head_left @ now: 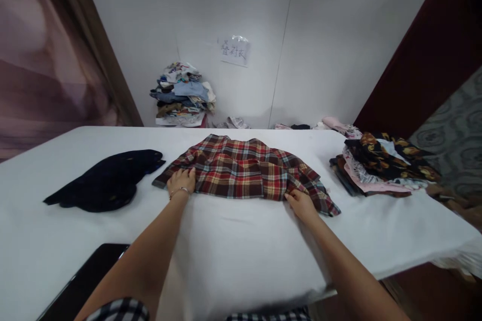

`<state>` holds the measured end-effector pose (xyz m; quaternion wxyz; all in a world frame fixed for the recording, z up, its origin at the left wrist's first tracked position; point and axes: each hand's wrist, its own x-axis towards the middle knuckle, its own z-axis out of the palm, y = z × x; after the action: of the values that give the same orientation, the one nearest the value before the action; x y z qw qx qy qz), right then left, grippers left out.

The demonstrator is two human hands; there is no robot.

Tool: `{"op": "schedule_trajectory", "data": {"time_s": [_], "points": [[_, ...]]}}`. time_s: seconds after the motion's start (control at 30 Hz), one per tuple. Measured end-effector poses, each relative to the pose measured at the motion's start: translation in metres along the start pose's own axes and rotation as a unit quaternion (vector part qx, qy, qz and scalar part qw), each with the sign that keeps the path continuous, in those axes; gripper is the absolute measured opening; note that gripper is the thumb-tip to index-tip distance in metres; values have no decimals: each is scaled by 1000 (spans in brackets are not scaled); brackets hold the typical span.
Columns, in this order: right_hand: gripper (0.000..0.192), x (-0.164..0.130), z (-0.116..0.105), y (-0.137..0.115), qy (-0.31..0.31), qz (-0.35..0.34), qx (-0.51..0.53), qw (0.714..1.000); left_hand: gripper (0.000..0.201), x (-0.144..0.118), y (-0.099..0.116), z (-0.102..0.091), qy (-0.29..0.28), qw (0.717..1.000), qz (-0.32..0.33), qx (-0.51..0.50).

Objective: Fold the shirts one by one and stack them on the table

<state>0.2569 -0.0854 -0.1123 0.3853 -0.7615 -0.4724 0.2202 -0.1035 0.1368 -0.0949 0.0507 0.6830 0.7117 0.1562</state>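
Observation:
A red, brown and cream plaid shirt (241, 168) lies across the middle of the white table, bunched wide and short, one end trailing out at the right. On its near left edge rests my left hand (181, 181), with a bracelet at the wrist and fingers laid flat over the cloth. My right hand (299, 204) pinches the shirt's near edge on the right between thumb and fingers. Parts of the fabric under both hands are hidden.
A dark garment (109, 180) lies at left on the white table (241, 251). Folded clothes (384, 165) are stacked at right. A taller clothes pile (183, 95) stands beyond the far edge. A black flat device (85, 281) sits near left. A paper sign (235, 51) hangs on the wall.

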Motion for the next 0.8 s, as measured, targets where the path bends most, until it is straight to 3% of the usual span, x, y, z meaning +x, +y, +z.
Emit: {"op": "schedule_trajectory", "data": {"time_s": [0.17,0.3,0.4,0.63,0.8], "points": [[28,-5,-9,-7,-34,-72,13,997,53,-5,-1,1,20,999,-5,-30],[35,-14,-28,-7,-7,23,37,999,43,-6,-3,7,49,999,2,-20],[37,-13,-29,-5,-9,85,24,996,41,-6,-4,11,60,998,4,-13],[44,-14,-9,-34,7,-16,95,995,42,3,-7,14,43,999,6,-18],[38,-26,-34,-61,-19,-33,203,978,42,10,-8,18,38,999,-6,-26]]}}
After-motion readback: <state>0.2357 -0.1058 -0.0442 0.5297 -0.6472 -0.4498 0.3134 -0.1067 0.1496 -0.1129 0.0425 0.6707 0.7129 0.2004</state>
